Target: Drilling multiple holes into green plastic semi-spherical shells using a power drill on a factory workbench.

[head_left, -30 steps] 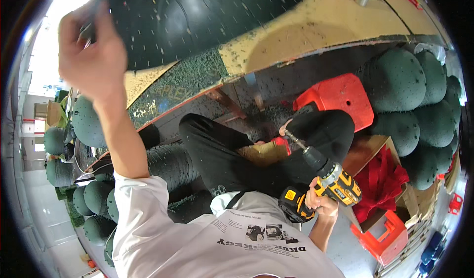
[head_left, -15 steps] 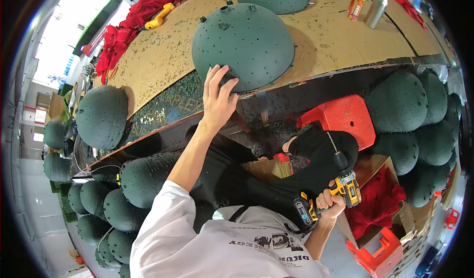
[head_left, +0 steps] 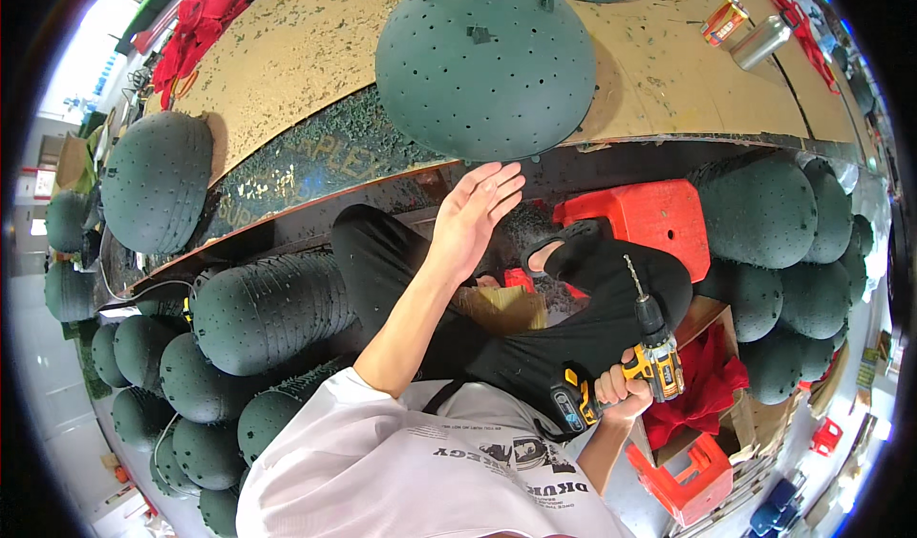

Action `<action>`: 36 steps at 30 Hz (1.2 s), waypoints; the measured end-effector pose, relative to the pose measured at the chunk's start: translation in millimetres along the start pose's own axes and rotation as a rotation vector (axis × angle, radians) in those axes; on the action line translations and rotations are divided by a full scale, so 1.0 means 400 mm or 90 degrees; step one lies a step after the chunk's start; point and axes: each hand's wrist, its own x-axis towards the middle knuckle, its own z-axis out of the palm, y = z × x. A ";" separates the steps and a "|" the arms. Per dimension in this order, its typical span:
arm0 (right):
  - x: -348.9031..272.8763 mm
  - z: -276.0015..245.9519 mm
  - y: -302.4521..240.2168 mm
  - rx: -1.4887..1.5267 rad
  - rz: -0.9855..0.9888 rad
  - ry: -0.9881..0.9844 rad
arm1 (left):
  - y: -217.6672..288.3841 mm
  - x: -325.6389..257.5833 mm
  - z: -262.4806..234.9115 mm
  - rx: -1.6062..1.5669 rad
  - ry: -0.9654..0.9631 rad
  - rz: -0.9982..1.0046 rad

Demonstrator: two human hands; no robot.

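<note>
A dark green plastic dome [head_left: 482, 70], dotted with small drilled holes, sits rounded side up at the table's front edge. Just below its near rim is my left hand [head_left: 478, 213], fingers stretched out and holding nothing; I cannot tell if the fingertips still brush the rim. My right hand [head_left: 623, 390] is wrapped round the grip of a yellow and black cordless drill [head_left: 657, 371] above my lap. Its long twist bit [head_left: 634, 275] points away from me, clear of the dome.
Green shavings litter the cardboard-covered table [head_left: 277, 89]. A can [head_left: 724, 21] and a metal bottle [head_left: 761, 42] lie toward the far right. Stacked domes [head_left: 272, 314] fill the left; more domes [head_left: 755, 209] stand right, beside a red stool [head_left: 659, 223] and a box with red cloth [head_left: 702, 395].
My left hand has come off the dome's side and drawn back toward me, fingers straightening. The drill stays in my right hand. The view has shifted slightly.
</note>
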 end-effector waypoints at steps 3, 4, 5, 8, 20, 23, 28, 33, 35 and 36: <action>0.000 0.001 0.005 -0.006 -0.001 0.034 | 0.006 0.016 0.032 -0.020 -0.007 -0.009; 0.002 0.000 0.008 -0.004 -0.005 0.027 | 0.005 0.019 0.039 -0.014 0.004 -0.018; 0.001 0.000 0.008 0.000 0.001 0.016 | -0.003 0.021 0.045 -0.023 0.017 -0.001; 0.001 -0.004 0.009 -0.002 -0.004 0.002 | -0.024 0.029 0.055 -0.057 0.048 0.030; 0.004 -0.018 -0.002 0.021 0.029 -0.074 | -0.005 0.147 0.089 -0.187 0.051 0.224; -0.001 -0.024 0.003 0.006 0.018 -0.040 | 0.070 0.173 0.054 -0.193 -0.030 0.280; 0.005 -0.028 0.006 0.006 0.018 -0.082 | 0.176 0.137 -0.010 -0.121 -0.038 0.298; 0.012 -0.016 0.005 -0.007 0.012 -0.059 | 0.199 0.084 -0.063 -0.014 0.092 0.191; 0.017 0.001 0.011 -0.049 0.022 -0.024 | 0.215 0.055 -0.079 0.067 0.187 0.158; 0.019 0.014 0.019 -0.056 0.026 -0.037 | 0.220 0.039 -0.082 0.095 0.209 0.167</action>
